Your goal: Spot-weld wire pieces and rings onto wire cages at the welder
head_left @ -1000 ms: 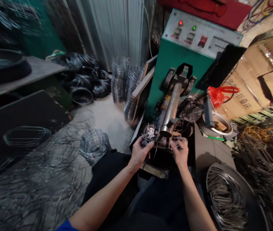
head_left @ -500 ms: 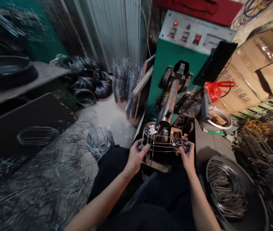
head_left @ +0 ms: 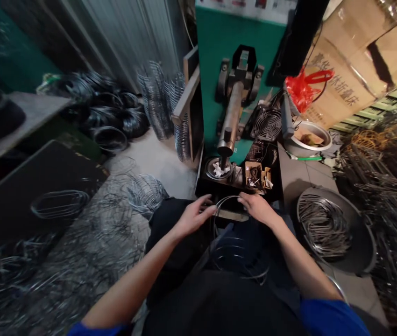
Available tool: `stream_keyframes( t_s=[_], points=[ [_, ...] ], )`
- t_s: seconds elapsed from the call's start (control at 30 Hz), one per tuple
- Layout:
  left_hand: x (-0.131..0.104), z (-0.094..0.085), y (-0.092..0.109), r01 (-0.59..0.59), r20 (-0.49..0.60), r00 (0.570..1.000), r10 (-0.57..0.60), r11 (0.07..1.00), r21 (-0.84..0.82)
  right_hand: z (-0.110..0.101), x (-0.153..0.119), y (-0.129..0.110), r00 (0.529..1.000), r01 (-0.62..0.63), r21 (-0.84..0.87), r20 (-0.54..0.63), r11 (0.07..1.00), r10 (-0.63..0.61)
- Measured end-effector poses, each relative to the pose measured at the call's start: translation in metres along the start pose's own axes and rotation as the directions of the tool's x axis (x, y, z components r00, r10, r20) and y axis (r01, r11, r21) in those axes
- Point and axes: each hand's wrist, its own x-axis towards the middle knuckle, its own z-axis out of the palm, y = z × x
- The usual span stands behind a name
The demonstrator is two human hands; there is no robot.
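Note:
A wire basket frame (head_left: 227, 198) of thin curved rods extends from between my hands down over my lap, its lower hoops faint against dark clothing. My right hand (head_left: 256, 207) pinches its upper edge with the fingertips. On the other side, my left hand (head_left: 194, 215) has its fingers apart, the thumb tip beside or touching the wire. Beyond both hands stands a green welding machine (head_left: 209, 70), its thick metal arm (head_left: 231, 119) pointing towards me. Below that arm is a round dish (head_left: 216, 169) holding white scraps, with a small cardboard box (head_left: 253, 175) of small parts nearby.
A round wire bundle (head_left: 145, 193) lies left of my knee, among loose wire scraps on the floor. Tall wire stacks (head_left: 156, 102) lean by a board (head_left: 186, 95). At right are a black basin (head_left: 359, 242) of short rods, a pale bowl (head_left: 310, 149) and heaped wire (head_left: 394, 200).
The wire frame has come away from the machine's arm, down towards my lap. Both hands moved nearer me, and the left fingers opened out. The view has tipped downward.

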Motion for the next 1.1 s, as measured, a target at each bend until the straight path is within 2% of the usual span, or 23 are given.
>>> stream_keyframes(
  t_s=[0.07,0.13,0.2,0.27,0.37,0.43,0.53,0.67,0.83,1.1],
  points=[
    [0.018,0.014,-0.001,-0.14,0.027,0.99,0.137,0.969,0.203,0.015,0.003,0.0,1.0,-0.001,0.061,-0.027,0.998,0.002],
    [0.024,0.028,-0.005,-0.255,-0.003,0.962,0.273,0.902,0.348,0.031,-0.004,0.007,0.995,0.003,0.246,-0.096,0.969,0.021],
    [0.026,0.036,-0.011,-0.325,0.003,0.933,0.361,0.837,0.44,0.044,-0.015,0.017,0.978,-0.028,0.387,-0.179,0.922,0.105],
    [0.03,0.039,-0.017,-0.357,0.027,0.916,0.401,0.782,0.511,0.051,-0.02,0.024,0.945,-0.058,0.393,-0.275,0.918,0.177],
    [0.046,0.038,-0.018,-0.372,0.027,0.897,0.44,0.723,0.582,0.047,-0.011,0.022,0.904,-0.024,0.236,-0.409,0.972,0.122],
    [0.059,0.033,-0.013,-0.374,0.019,0.891,0.454,0.71,0.596,0.036,0.002,0.016,0.9,-0.029,0.129,-0.429,0.991,0.082],
    [0.071,0.022,0.002,-0.348,-0.003,0.894,0.448,0.7,0.624,0.016,0.019,0.002,0.922,-0.102,0.03,-0.372,0.994,0.106],
    [0.075,0.005,0.022,-0.303,-0.036,0.907,0.42,0.709,0.637,-0.003,0.031,-0.017,0.938,-0.123,0.039,-0.322,0.992,0.129],
    [0.076,-0.01,0.034,-0.262,-0.044,0.923,0.382,0.708,0.656,-0.011,0.041,-0.033,0.942,-0.041,0.155,-0.322,0.987,0.09],
    [0.079,-0.018,0.049,-0.258,-0.028,0.935,0.353,0.734,0.628,-0.017,0.052,-0.036,0.935,-0.007,0.082,-0.354,0.997,0.035]
  ],
)
